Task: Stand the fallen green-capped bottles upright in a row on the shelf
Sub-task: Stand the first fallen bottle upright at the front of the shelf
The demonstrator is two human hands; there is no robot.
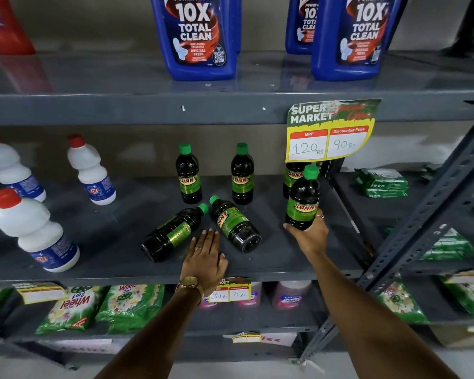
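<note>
Two dark green-capped bottles lie on their sides on the grey shelf (pixel 115 222): one (pixel 173 233) with its cap pointing up-right, the other (pixel 234 225) with its cap pointing up-left. Behind them two bottles stand upright (pixel 188 175) (pixel 242 175); a third (pixel 292 179) stands half hidden behind the price card. My right hand (pixel 309 233) grips the base of another bottle (pixel 303 199), held upright at the right. My left hand (pixel 204 255) rests flat on the shelf, fingers apart, between the two fallen bottles, holding nothing.
White red-capped bottles (pixel 33 228) (pixel 89 170) stand at the shelf's left. A yellow-green price card (pixel 329 132) hangs from the upper shelf edge. A slanted metal brace (pixel 422 214) crosses on the right. Blue cleaner jugs (pixel 197 36) stand above, green packets (pixel 74 307) below.
</note>
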